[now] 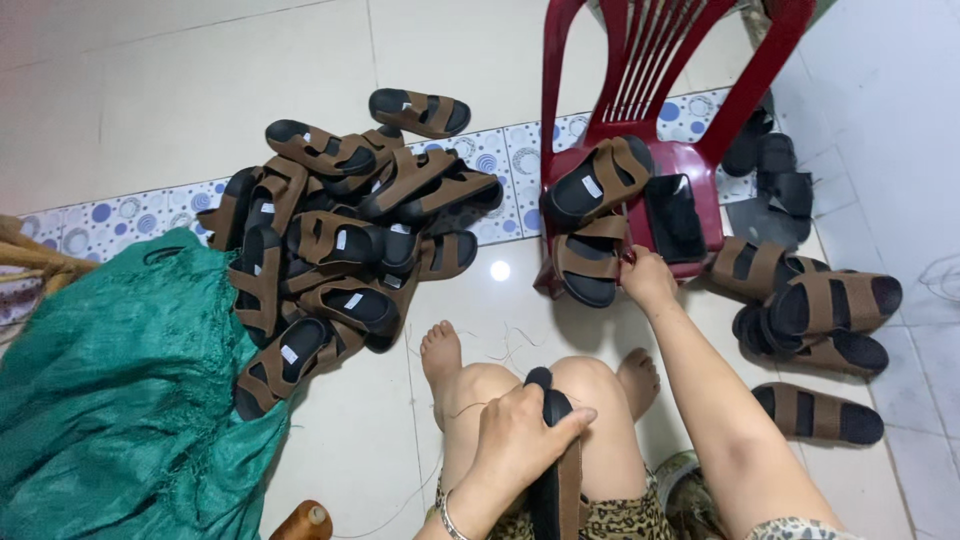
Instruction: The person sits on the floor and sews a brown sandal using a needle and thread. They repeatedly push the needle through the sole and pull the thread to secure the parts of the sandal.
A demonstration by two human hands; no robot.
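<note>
My left hand [520,440] grips a brown-strapped black-soled sandal [556,470] that stands on edge between my knees. My right hand [648,278] reaches forward to the front edge of a dark red plastic chair [700,160] and touches a sandal [592,262] hanging off the seat. A second sandal [598,182] lies on the seat beside a black phone [674,216]. My bare feet rest on the tiled floor below the chair.
A large pile of matching sandals [340,240] lies on the floor at left, next to a green woven sack [110,390]. Several more sandals [820,320] are stacked at right, beside the chair. A patterned tile strip [120,222] crosses the floor.
</note>
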